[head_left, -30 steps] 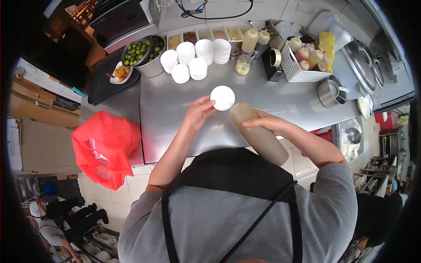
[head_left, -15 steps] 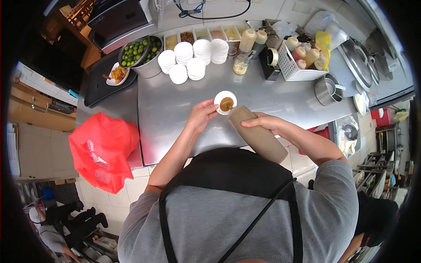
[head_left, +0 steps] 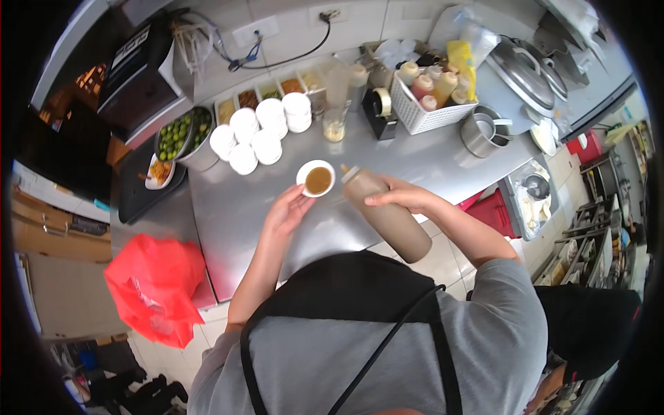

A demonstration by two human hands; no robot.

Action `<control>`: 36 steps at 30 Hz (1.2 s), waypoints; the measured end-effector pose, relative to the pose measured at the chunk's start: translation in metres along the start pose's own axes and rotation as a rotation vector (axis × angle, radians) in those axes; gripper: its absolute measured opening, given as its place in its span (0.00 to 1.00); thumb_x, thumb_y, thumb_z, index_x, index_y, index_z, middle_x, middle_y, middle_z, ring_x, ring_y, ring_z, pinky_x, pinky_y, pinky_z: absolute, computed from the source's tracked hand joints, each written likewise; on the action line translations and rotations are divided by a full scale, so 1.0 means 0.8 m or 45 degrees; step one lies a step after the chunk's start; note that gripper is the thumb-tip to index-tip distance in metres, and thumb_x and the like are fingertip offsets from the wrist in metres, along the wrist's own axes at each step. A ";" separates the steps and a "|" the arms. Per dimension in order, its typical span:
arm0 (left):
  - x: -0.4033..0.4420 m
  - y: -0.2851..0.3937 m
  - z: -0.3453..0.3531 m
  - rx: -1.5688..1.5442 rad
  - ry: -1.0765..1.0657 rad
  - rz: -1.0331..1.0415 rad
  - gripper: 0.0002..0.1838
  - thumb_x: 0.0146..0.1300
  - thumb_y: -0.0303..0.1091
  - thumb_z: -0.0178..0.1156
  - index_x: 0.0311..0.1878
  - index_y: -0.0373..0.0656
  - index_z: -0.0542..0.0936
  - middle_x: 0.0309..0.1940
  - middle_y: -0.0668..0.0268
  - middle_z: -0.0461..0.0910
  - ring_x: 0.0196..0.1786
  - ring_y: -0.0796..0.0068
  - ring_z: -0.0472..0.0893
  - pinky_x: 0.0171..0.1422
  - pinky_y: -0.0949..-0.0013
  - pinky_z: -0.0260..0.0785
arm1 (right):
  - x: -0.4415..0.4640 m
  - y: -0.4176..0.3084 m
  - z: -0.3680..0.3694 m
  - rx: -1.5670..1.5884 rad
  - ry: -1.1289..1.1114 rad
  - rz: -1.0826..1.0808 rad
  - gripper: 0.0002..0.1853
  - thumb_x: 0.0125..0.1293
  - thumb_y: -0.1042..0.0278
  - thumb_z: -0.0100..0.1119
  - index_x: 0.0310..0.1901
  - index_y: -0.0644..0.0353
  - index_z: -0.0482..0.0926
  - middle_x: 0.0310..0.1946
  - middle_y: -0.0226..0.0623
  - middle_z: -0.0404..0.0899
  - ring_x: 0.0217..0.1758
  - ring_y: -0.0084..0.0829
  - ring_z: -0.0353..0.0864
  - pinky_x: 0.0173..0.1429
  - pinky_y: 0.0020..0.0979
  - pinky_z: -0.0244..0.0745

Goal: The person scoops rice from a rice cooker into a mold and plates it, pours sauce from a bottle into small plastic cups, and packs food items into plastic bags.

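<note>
My left hand (head_left: 289,206) pinches the rim of a small white sauce dish (head_left: 302,172) above the steel counter. Brown sauce (head_left: 318,180) lies in the dish. In my right hand (head_left: 400,194) is a large squeeze bottle (head_left: 387,216) with brownish contents, its fingers wrapped round the upper part. The bottle tilts, and its nozzle (head_left: 346,169) points up and left, apart from the dish by a small gap. Stacks of white dishes (head_left: 267,146) stand farther back on the counter.
A white basket (head_left: 415,119) of sauce bottles, a tape dispenser (head_left: 379,114) and steel pots (head_left: 482,135) line the back right. Limes fill a metal pot (head_left: 200,155) at the left. A red plastic bag (head_left: 152,287) sits front left. Another person (head_left: 588,325) is at lower right.
The bottle's nozzle has come away from the dish, leaving a gap. More sauce shows in the dish. The head view has shifted, so the surroundings sit differently in the picture.
</note>
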State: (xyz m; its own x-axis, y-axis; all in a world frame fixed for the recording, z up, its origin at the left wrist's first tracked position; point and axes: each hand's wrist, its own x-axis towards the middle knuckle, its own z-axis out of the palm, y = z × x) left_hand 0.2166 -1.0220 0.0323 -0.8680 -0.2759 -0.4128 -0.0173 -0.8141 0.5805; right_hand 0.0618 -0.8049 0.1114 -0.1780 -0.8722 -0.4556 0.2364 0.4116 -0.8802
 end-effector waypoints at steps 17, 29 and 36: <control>-0.001 0.151 -0.327 -0.520 1.158 0.962 0.11 0.59 0.25 0.50 0.45 0.32 0.70 0.40 0.59 0.74 0.41 0.70 0.76 0.47 0.70 0.72 | 0.032 -0.101 -0.317 -0.812 1.999 -1.188 0.43 0.35 0.66 0.71 0.55 0.64 0.58 0.48 0.47 0.67 0.52 0.44 0.68 0.56 0.36 0.63; 0.012 0.180 -0.363 -0.525 1.985 1.000 0.13 0.53 0.27 0.55 0.40 0.29 0.74 0.38 0.57 0.76 0.39 0.67 0.77 0.44 0.68 0.70 | 0.068 -0.022 -0.337 -0.964 2.044 -0.843 0.42 0.45 0.70 0.65 0.61 0.62 0.52 0.54 0.53 0.61 0.57 0.50 0.61 0.59 0.40 0.58; 0.008 0.160 -0.332 -0.388 1.892 1.294 0.14 0.54 0.27 0.55 0.43 0.29 0.74 0.40 0.55 0.76 0.40 0.66 0.75 0.47 0.67 0.67 | 0.039 -0.058 -0.283 -1.012 2.023 -1.060 0.15 0.55 0.71 0.55 0.45 0.63 0.70 0.41 0.48 0.68 0.47 0.48 0.67 0.52 0.38 0.62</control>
State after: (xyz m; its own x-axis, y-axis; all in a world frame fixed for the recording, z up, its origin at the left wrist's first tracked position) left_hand 0.3407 -1.2634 -0.0825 0.6309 -0.7017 -0.3310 0.4038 -0.0673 0.9124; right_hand -0.1707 -0.7915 0.1082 -0.6605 -0.0779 0.7468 -0.6764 0.4935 -0.5467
